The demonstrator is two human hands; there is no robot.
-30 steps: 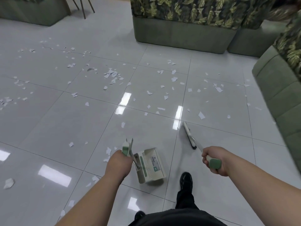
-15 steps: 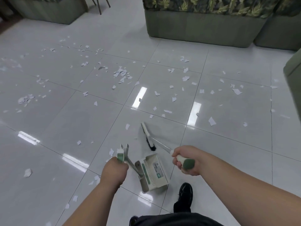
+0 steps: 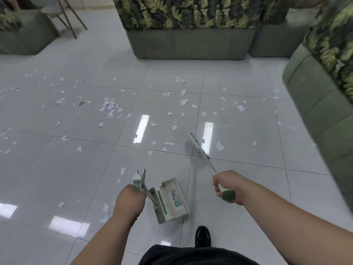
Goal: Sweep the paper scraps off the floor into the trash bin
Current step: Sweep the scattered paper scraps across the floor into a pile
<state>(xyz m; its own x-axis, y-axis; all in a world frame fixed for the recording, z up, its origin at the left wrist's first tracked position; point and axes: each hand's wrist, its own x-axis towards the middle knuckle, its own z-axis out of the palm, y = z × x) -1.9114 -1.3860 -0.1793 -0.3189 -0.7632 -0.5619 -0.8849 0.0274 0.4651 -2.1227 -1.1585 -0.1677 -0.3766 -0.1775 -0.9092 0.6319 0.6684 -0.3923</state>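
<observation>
Left hand (image 3: 129, 201) grips the handle of a cream-and-green plastic dustpan (image 3: 170, 200). Right hand (image 3: 227, 185) grips a white long-handled broom (image 3: 197, 146) amid white paper scraps (image 3: 184, 101)

Ahead and left of the dustpan (image 3: 172, 199), the tiled floor (image 3: 57, 178) lies open, strewn with flat paper scraps (image 3: 108, 108). Far beyond the dustpan a green sofa (image 3: 191, 44) blocks passage; right of the dustpan a second sofa (image 3: 321, 115) closes that side.
</observation>
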